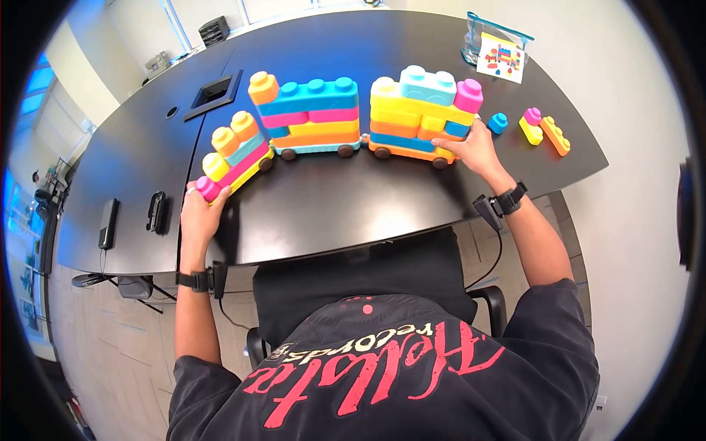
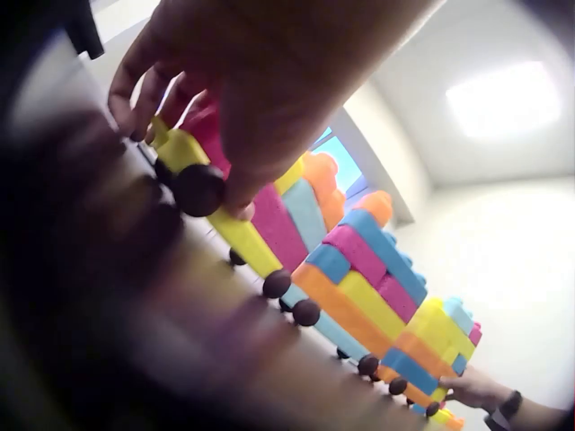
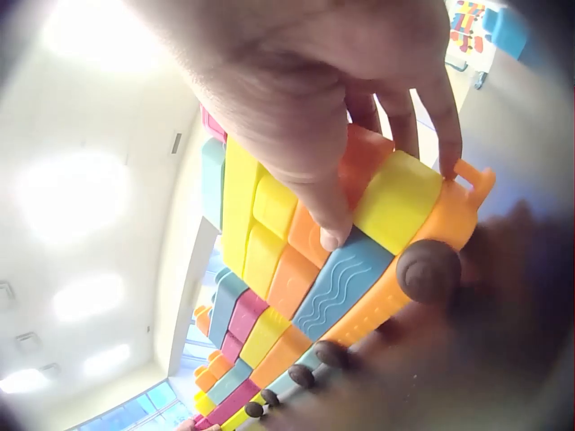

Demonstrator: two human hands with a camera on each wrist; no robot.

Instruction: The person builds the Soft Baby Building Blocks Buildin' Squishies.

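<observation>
A toy train of building blocks on three wheeled cars stands in a curved row on the black table (image 1: pixel 323 206). The left car (image 1: pixel 243 167) carries stepped pink, yellow and orange blocks. My left hand (image 1: pixel 201 220) grips its near end, thumb on the near side and fingers on the far side, behind a dark wheel (image 2: pixel 199 189) in the left wrist view. In the middle stands a taller blue, pink and orange car (image 1: pixel 323 131). My right hand (image 1: pixel 478 152) grips the outer end of the right car (image 1: pixel 393 117), its thumb against the block wall.
Right of the train lie a blue block (image 1: pixel 498 123), a pink block on a yellow one (image 1: pixel 531 126) and an orange block (image 1: pixel 555 137). Behind them is a clear pouch (image 1: pixel 472 51) with a picture card (image 1: pixel 501 59). Two dark objects, one a slim slab (image 1: pixel 108 223), lie at left.
</observation>
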